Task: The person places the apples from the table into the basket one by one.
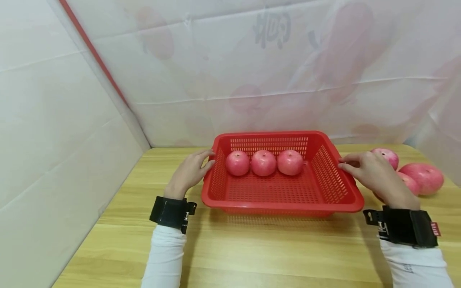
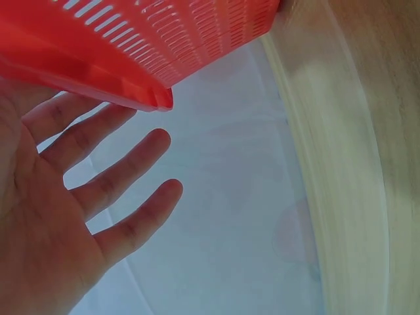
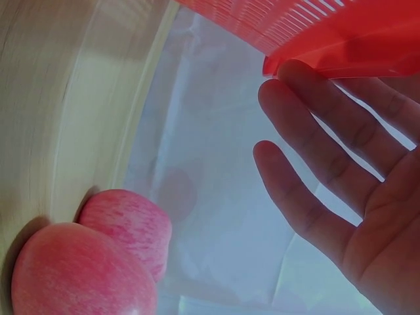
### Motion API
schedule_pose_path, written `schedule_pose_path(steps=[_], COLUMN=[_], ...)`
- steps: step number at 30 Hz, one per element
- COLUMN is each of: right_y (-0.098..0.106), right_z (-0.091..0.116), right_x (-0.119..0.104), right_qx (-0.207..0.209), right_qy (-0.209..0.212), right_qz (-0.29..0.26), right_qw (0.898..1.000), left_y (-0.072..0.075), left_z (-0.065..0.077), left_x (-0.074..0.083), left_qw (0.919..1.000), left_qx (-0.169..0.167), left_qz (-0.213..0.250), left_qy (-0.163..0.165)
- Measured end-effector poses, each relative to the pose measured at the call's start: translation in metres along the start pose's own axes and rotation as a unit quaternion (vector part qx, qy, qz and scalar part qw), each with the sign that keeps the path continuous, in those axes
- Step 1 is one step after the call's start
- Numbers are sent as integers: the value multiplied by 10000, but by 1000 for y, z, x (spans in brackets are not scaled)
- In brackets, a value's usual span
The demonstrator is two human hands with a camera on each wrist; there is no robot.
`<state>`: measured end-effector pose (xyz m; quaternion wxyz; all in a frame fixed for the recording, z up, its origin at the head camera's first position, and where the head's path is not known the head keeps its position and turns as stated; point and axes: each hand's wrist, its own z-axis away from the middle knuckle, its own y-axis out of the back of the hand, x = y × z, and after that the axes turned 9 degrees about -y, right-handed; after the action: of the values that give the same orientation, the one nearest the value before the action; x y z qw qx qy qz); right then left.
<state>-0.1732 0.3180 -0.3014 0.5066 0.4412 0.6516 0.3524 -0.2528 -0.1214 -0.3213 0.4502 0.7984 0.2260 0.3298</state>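
Note:
A red plastic basket (image 1: pixel 282 206) with slotted walls stands in front of me, its near rim overhanging the wooden table. Three pink-red apples sit in a row toward its back: a left apple (image 1: pixel 237 163), a middle apple (image 1: pixel 263 163) and a right apple (image 1: pixel 290 162). My left hand (image 1: pixel 190 172) pinches the basket's left rim between thumb and forefinger; in the left wrist view its other fingers (image 2: pixel 125 174) spread below the rim. On the opposite side, my right hand (image 1: pixel 378 176) pinches the right rim, with its outer fingers (image 3: pixel 302 200) extended underneath.
Beside my right hand lie more apples: a large one (image 1: pixel 423 178), a smaller one (image 1: pixel 408 182) partly hidden by the hand, and one farther back (image 1: pixel 385 155). The wooden table (image 1: pixel 259 256) ends at a pale fabric wall (image 1: pixel 201 80) behind the basket.

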Motion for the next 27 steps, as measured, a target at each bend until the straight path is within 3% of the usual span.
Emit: schedule_pose_path(steps=[11, 19, 27], right_y=[0, -1, -2], right_z=[1, 0, 0], right_x=[-2, -2, 0], right_qx=[29, -220, -74], right_qy=[0, -237, -102], right_qz=[57, -86, -52], right_qw=[10000, 9994, 9999], left_y=[-2, -1, -2], left_z=[0, 2, 1], left_x=[3, 1, 0], left_qw=[9997, 9998, 9998], left_qx=[-67, -19, 30], left_qz=[79, 9, -38], left_qy=[235, 187, 189])
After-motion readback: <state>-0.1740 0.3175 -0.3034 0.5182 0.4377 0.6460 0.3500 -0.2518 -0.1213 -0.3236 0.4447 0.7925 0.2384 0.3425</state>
